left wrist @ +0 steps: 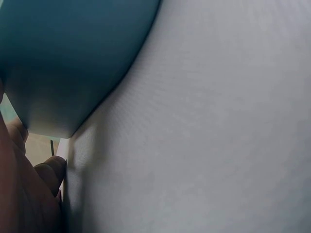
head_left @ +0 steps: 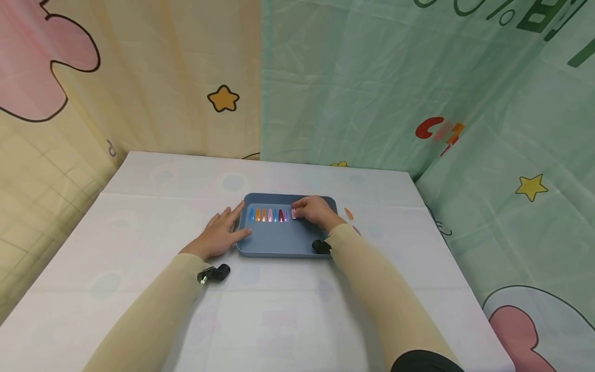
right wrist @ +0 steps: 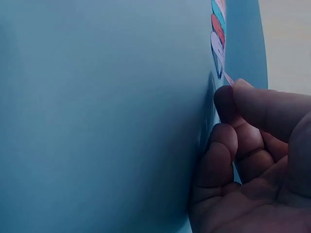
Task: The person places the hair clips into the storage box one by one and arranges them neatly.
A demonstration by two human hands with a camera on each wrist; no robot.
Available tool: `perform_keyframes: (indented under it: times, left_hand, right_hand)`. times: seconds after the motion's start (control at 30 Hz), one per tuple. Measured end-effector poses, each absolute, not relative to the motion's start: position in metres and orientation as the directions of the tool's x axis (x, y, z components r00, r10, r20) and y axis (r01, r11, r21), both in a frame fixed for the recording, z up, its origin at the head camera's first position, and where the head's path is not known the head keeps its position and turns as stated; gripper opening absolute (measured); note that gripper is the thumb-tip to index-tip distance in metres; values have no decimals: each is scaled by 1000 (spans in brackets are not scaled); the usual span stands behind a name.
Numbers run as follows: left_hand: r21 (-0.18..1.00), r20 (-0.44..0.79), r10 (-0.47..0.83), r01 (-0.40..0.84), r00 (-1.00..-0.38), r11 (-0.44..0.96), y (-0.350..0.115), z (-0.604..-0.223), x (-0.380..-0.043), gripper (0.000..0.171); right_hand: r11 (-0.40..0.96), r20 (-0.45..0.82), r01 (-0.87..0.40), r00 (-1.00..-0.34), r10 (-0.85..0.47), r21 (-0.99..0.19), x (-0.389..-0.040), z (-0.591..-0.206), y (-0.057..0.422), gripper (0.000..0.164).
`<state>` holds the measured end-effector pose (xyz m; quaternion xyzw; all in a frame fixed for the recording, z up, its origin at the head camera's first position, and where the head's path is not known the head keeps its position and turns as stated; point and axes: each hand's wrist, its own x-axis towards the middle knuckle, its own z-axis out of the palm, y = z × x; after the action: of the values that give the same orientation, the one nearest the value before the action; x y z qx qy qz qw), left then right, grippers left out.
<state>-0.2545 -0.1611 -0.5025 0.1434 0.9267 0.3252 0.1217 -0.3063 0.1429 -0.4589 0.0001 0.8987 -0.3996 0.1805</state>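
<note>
A blue-grey tray (head_left: 279, 243) lies on the table with a row of colourful teardrop-shaped snap hair clips (head_left: 270, 215) along its upper half. At the right end of that row, my right hand (head_left: 316, 211) pinches a pink hair clip (head_left: 294, 213) between thumb and fingertips. The right wrist view shows only a thin edge of this pink clip (right wrist: 227, 77) beside the fingertips, near a lilac clip (right wrist: 217, 44). My left hand (head_left: 220, 233) rests at the tray's left edge with its fingers spread. Part of the left hand is out of the left wrist view.
Right of the tray, an orange hair clip (head_left: 348, 213) and a dark pink one (head_left: 356, 230), partly hidden by the right sleeve, lie on the white tablecloth (head_left: 279, 315). Printed curtains (head_left: 334, 93) hang behind the table and along its sides.
</note>
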Motion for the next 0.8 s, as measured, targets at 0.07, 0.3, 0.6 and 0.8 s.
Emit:
perform_keyframes:
  times: [0.07, 0.3, 0.6, 0.8]
  left_hand:
    - [638, -135, 342, 183, -930, 749, -161, -502, -255, 93]
    - [634, -138, 337, 179, -931, 752, -160, -501, -254, 93]
    - [640, -142, 333, 170, -932, 749, -159, -500, -253, 93]
    - [641, -141, 335, 172, -932, 748, -160, -501, -254, 93]
  right_hand:
    - [690, -311, 121, -938, -156, -713, -305, -459, 142, 39]
    - [710, -285, 86, -944, -166, -698, -307, -466, 143, 36]
    - [754, -268, 45, -947, -177, -656, -308, -470, 142, 33]
    - [770, -271, 38, -946, -178, -637, -309, -472, 143, 33]
